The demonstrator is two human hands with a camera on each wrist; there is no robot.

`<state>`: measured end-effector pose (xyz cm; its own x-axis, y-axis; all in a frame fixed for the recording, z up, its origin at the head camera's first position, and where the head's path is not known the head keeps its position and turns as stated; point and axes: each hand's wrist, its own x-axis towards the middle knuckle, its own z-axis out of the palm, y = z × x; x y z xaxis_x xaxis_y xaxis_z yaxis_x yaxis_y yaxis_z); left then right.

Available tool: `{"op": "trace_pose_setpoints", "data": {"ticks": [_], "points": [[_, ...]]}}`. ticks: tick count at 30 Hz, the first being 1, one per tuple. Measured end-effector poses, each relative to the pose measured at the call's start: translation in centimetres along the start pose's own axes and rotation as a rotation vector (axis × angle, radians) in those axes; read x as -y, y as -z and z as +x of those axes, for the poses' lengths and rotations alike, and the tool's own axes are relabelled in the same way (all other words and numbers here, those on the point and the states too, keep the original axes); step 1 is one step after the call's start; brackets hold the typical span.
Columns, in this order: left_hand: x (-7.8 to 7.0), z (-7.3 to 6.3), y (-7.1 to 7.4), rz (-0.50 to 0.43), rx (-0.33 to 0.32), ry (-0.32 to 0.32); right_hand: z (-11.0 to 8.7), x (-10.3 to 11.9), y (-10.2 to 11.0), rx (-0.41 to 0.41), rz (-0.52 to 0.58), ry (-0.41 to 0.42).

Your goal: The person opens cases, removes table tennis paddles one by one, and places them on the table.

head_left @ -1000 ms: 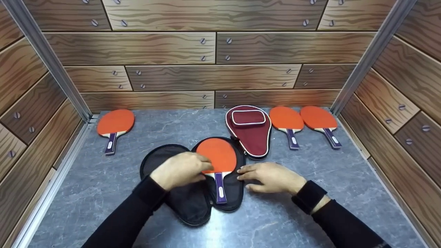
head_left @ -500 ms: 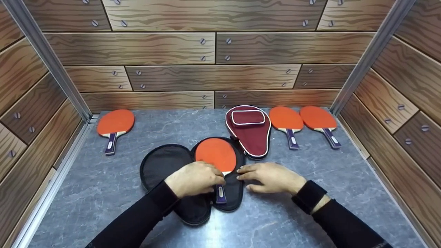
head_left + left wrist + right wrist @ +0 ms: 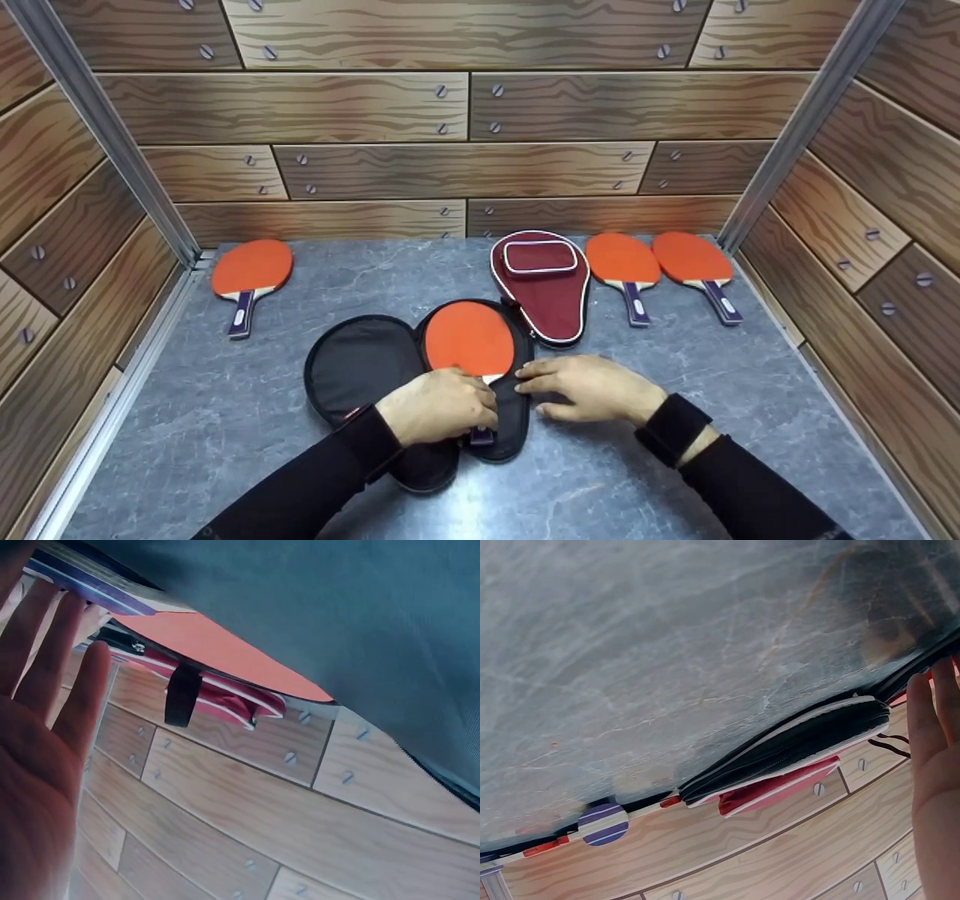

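An unzipped black paddle case (image 3: 360, 360) lies spread on the table, its flap folded out to the left. In its right half a table tennis paddle (image 3: 470, 337) lies with the orange face up. My left hand (image 3: 441, 406) is over the purple handle, covering most of it; in the left wrist view its fingers reach against the handle (image 3: 90, 586), with the thumb mostly cut off at the corner. My right hand (image 3: 592, 386), fingers extended, rests its fingertips at the case's right edge. In the right wrist view that hand (image 3: 937, 787) holds nothing.
A dark red paddle case (image 3: 555, 300) with white piping lies behind, touching the black case. Right of it are two more paddles (image 3: 625, 259). Another paddle (image 3: 253, 270) lies at the back left. Wood-patterned walls (image 3: 465, 169) enclose the grey table (image 3: 600, 472).
My left hand has moved from the paddle's blade edge down and right onto its handle. The right hand, the paddle and the cases have stayed in place.
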<state>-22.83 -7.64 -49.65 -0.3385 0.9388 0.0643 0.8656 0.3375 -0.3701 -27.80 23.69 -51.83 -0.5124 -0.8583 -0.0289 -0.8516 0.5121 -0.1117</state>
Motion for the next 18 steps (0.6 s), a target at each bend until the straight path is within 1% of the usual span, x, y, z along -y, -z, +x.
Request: {"op": "trace_pose_setpoints", "data": {"ticks": [2,8,13,18], "points": [[-0.1,0.2,0.0,0.042,-0.016,-0.025,0.0,0.0,0.0,0.0,-0.001,0.003],[-0.6,0.3,0.3,0.171,-0.097,-0.121,0.1,0.0,0.1,-0.001,0.0,0.005],[-1.1,0.2,0.5,0.252,-0.122,-0.129,0.1,0.0,0.1,-0.001,-0.002,0.003],[-1.2,0.0,0.5,0.27,-0.133,-0.126,0.2,-0.1,-0.1,-0.008,-0.004,0.008]]}}
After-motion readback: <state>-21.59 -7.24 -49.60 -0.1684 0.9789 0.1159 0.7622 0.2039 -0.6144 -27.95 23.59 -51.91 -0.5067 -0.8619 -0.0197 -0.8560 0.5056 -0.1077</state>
